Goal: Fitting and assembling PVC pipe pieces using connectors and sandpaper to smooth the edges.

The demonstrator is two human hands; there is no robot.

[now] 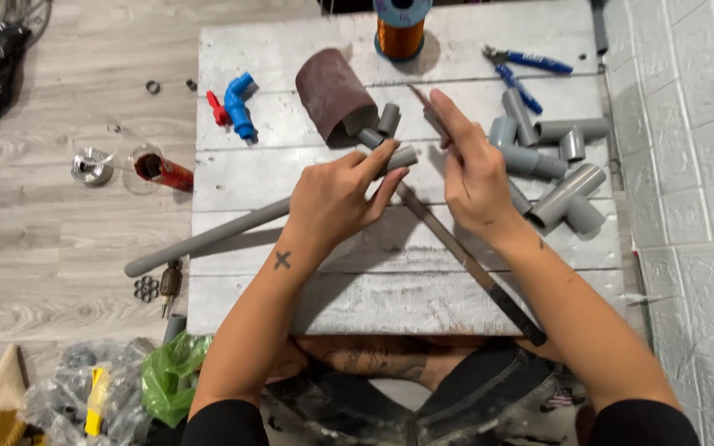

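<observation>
The person's crossed legs (pixel 390 363) sit nearest, under the edge of a whitewashed board (pixel 390 297). On it the left hand (pixel 336 198) is closed around a long grey pipe (pixel 208 237) near its end, pinning it down. The right hand (pixel 473 169) presses flat on a long file (pixel 464 256) laid across that end. Loose grey fittings (pixel 555 165) lie just beside. The round pipe could roll under the stroke, letting the file skid toward the left fingers.

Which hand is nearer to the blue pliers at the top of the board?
The right hand. Its raised fingertips sit just below and left of the blue pliers. The left hand grips the long grey pipe farther left and lower, clearly farther away.
</observation>
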